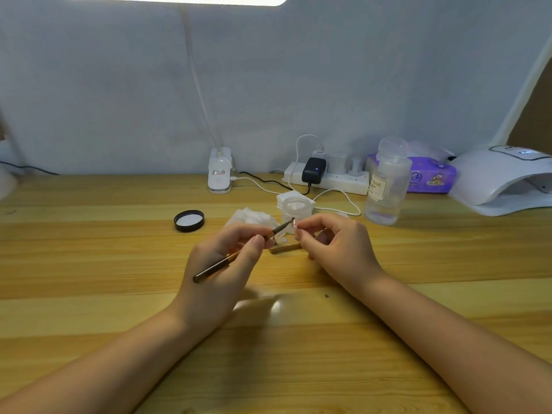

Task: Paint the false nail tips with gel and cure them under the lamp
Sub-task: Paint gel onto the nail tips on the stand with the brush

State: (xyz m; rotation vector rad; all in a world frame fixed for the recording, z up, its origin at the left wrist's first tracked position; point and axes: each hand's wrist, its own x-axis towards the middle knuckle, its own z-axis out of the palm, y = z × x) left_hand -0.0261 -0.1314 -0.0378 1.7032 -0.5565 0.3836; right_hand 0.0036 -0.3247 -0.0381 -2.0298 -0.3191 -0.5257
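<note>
Left hand (pixel 221 264) gripped a thin dark brush (pixel 239 255), fingers curled round the shaft, handle end pointing down-left past the palm, bristle end angled up-right. Right hand (pixel 334 243) pinched a small false nail tip (pixel 294 223) between thumb and forefinger, held just above the desk (pixel 89 264). Brush tip met the nail tip, or sat just beside it; contact couldn't be confirmed at this resolution.

Directly under and between the hands lay a small wooden holder block (pixel 285 248) with a couple of pale round pads on top; whether more tips sat on it was too small to tell. Just behind the hands stood a clear open jar (pixel 295 209), with white cotton pads (pixel 251 218) to its left and a stack of white wipes (pixel 291 196) behind it. Black jar lid (pixel 189 221) lay upside down on the desk, apart to the left.

White curing lamp (pixel 501 180) sat at the far right of the desk, well apart from the hands. Clear pump bottle (pixel 386 186) stood between the lamp and the jar, purple tissue pack (pixel 430 174) behind it. White power strip (pixel 328 177) with a black adapter ran along the back wall; clip base of a desk light (pixel 220 171) stood left of it.
</note>
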